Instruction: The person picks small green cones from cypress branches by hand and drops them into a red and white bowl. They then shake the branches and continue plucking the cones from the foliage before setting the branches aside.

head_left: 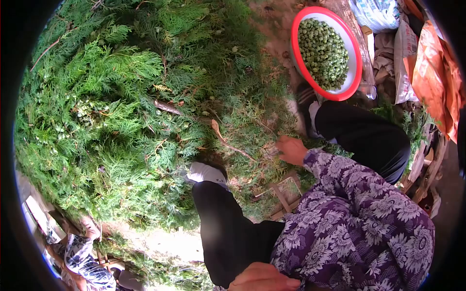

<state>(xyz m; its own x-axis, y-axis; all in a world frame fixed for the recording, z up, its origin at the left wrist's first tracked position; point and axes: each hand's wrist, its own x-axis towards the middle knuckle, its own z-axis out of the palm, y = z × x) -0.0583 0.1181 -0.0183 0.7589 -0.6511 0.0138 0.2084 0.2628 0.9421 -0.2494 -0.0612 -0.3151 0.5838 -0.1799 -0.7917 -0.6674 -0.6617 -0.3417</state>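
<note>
My right hand (291,150) reaches from a purple floral sleeve down to loose green cypress sprigs (247,116) on the ground between my feet. Its fingers are bent together; anything in them is too small to make out. At the bottom edge, my left hand (262,277) is by my dark trouser leg, fingers curled and partly cut off, so its contents are hidden. A bare brown stick (233,145) lies on the sprigs left of my right hand. Beyond my foot sits a white basin (353,53) with a red rim, holding many small green cones (323,53).
A large heap of cypress branches (107,72) fills the left side. Plastic sacks (376,14) and an orange bag (432,72) are at upper right, near wood pieces (429,165). Another person (85,257) sits at lower left. A small wooden frame (281,194) lies between my legs.
</note>
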